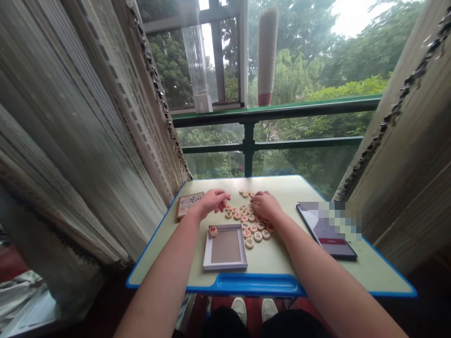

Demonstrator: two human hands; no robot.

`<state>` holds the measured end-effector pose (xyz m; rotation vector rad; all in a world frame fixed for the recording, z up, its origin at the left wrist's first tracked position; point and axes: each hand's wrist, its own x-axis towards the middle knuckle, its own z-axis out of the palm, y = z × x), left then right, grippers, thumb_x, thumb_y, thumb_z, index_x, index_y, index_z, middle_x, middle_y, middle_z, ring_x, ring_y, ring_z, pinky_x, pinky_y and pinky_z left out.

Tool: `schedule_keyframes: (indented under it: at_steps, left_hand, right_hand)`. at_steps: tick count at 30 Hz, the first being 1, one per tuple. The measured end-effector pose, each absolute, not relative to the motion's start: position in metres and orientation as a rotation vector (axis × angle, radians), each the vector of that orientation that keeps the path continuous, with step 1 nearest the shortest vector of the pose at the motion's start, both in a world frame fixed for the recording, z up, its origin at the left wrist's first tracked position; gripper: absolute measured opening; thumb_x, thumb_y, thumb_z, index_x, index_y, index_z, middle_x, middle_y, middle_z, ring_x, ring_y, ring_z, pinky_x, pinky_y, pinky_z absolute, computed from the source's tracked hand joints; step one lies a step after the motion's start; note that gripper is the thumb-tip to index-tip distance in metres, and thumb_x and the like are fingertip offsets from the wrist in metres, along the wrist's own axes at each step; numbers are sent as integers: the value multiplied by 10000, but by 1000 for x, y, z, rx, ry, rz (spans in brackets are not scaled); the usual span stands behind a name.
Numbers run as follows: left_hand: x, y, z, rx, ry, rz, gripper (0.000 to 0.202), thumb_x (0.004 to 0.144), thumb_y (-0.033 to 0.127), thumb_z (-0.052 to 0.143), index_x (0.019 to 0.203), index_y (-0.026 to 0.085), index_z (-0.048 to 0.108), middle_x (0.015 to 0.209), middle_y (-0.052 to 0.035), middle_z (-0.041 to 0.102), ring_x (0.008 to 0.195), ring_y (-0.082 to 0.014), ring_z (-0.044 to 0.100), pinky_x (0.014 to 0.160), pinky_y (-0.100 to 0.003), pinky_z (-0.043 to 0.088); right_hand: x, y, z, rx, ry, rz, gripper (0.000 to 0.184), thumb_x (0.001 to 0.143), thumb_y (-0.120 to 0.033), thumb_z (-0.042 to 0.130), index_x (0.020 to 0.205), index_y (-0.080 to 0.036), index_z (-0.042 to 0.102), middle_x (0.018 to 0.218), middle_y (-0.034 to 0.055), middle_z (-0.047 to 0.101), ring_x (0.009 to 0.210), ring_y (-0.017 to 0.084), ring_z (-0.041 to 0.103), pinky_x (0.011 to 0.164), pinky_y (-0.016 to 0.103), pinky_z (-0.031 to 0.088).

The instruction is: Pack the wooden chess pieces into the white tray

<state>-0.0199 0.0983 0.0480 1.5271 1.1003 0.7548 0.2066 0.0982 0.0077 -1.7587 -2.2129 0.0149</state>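
Several round wooden chess discs (251, 224) with red and dark characters lie scattered in the middle of a small blue-rimmed table (369, 267). My left hand (211, 202) rests knuckles-up at the pile's left edge, fingers curled over discs I cannot make out. My right hand (265, 205) lies on the pile's right side, fingers bent down onto the discs. A shallow grey box tray (225, 248) sits near the front edge with a single disc (213, 231) in its far left corner.
The box lid (189, 203) with printed characters lies at the table's far left. A dark phone (327, 230) lies on the right. Curtains hang close on both sides. A green railing (275, 112) and window stand behind the table.
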Motion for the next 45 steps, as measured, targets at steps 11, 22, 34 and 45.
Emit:
schedule_keyframes:
  at_steps: [11,22,34,45]
  left_hand:
    - [-20,114,28,1300,1108,1066,88,650,200,552,720,146,557,519,36,524,403,-45,417,380,-177,245]
    - [-23,122,16,1417,1135,1053,103,621,203,541,698,144,577,519,20,546,420,-70,468,375,-182,272]
    - [-28,118,20,1333,994,1023,275,653,287,644,873,122,633,786,-42,617,607,-100,574,499,-208,422]
    - [-23,129,11,1474,1150,1148,274,652,263,647,900,145,640,924,-61,639,683,-105,563,541,-208,441]
  right_hand:
    - [206,101,2,-1734,-2216,20,327,887,-357,450,1054,-229,700,966,69,689,884,211,506,760,290,380]
    - [200,97,5,-1740,-2047,31,286,895,-297,463,921,-202,731,986,78,651,923,209,494,815,284,380]
    - [194,139,27,-1740,-2336,77,243,806,-289,574,997,-224,710,1121,51,645,964,230,494,804,280,394]
    - [191,133,12,-1755,-2350,65,160,807,-241,560,889,-198,691,999,70,663,935,205,531,745,259,389]
